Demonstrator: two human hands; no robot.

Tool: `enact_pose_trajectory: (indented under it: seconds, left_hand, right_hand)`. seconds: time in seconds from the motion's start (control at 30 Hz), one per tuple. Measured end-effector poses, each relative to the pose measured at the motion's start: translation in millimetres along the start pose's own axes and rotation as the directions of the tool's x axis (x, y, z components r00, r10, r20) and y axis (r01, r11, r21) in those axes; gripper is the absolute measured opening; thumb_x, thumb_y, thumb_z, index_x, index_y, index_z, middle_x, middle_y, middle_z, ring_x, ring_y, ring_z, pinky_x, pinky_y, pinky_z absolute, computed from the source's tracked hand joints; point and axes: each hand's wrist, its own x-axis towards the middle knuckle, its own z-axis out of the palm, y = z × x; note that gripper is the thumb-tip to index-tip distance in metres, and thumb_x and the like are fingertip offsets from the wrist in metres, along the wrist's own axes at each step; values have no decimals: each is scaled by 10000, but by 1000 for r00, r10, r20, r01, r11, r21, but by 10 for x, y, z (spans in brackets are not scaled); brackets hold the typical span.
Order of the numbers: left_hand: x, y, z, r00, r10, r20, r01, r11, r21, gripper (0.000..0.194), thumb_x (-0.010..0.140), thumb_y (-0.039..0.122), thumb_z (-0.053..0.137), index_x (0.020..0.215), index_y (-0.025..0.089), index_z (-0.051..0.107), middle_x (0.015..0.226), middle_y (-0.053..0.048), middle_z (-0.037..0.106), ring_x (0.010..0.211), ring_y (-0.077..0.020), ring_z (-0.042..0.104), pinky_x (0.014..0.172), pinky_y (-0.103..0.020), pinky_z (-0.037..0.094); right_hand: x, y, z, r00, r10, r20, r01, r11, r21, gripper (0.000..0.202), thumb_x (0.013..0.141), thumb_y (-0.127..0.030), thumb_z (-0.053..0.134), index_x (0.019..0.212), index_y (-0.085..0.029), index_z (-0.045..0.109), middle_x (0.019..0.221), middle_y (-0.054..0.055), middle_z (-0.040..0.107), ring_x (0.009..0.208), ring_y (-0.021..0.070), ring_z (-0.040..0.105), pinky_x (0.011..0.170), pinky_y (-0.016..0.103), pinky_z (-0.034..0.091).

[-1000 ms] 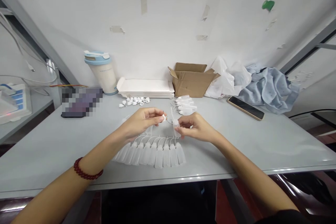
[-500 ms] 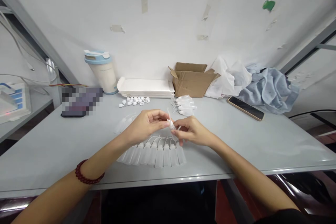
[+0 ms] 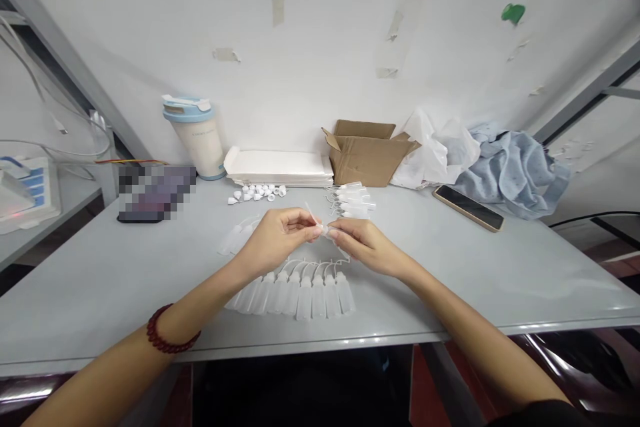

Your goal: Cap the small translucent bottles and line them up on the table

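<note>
My left hand (image 3: pixel 285 237) pinches a small white nozzle cap (image 3: pixel 323 229) between thumb and fingertips, with a thin spout (image 3: pixel 311 213) rising from it toward the upper left. Against it, my right hand (image 3: pixel 367 243) is closed on a small squeeze bottle, mostly hidden by the fingers. Below the hands lies a row of translucent squeeze bottles (image 3: pixel 317 297) with thin curved spouts. Part of another group of bottles (image 3: pixel 231 240) shows behind my left hand.
Loose white caps (image 3: pixel 257 193) lie before a stack of white trays (image 3: pixel 280 167). More bottles (image 3: pixel 355 197) lie before an open cardboard box (image 3: pixel 367 157). Around the table stand or lie a tumbler (image 3: pixel 200 143), a phone (image 3: pixel 469 207), a plastic bag (image 3: pixel 435 147) and blue cloth (image 3: pixel 515 173).
The thin spout has tipped from near upright to the left. My right fingers have closed further over the bottle, which showed below them before.
</note>
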Motion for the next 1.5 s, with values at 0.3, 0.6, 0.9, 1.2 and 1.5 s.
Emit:
enact_pose_trajectory:
  seconds: [0.3,0.6,0.9,1.2,1.5]
  left_hand:
    - [11,8,-6,997,-80,-13,80,997,10,128,783,273,658,769,149,687,692,-4,679,672,-131,642,709,-248,515]
    - [25,-20,-63,983,-140,116,129,987,98,180,797,316,640,748,159,713,646,-11,689,635,-136,648,665,-234,512]
    - [-49,-37,46,987,162,19,-163,969,185,125,770,285,649,775,182,720,892,-49,702,848,-192,649,793,-297,530]
    - [-17,23,-7,987,-92,129,73,987,145,292,830,400,583,699,159,684,649,-26,686,624,-165,659,631,-263,523]
    - [-56,-48,35,993,99,60,-108,979,172,173,789,314,642,838,166,715,839,-48,707,734,-174,643,649,-259,520]
  right_hand:
    - [-30,60,94,991,19,-134,-8,996,86,148,933,-315,443,988,-179,456,681,-18,545,568,106,470,532,222,357]
    - [-37,47,73,1000,-11,-27,15,992,129,97,934,-286,428,915,-192,423,589,-56,496,504,90,440,496,204,335]
    - [-14,115,66,982,181,46,-182,878,442,201,942,-411,420,904,-218,380,550,-82,449,453,71,350,448,183,269]
    - [-10,95,94,988,151,31,-145,841,521,223,921,-429,464,910,-225,375,556,-91,450,436,60,339,425,172,258]
    - [1,78,98,977,204,62,-200,777,596,280,885,-477,502,896,-235,361,523,-111,407,422,62,332,403,164,259]
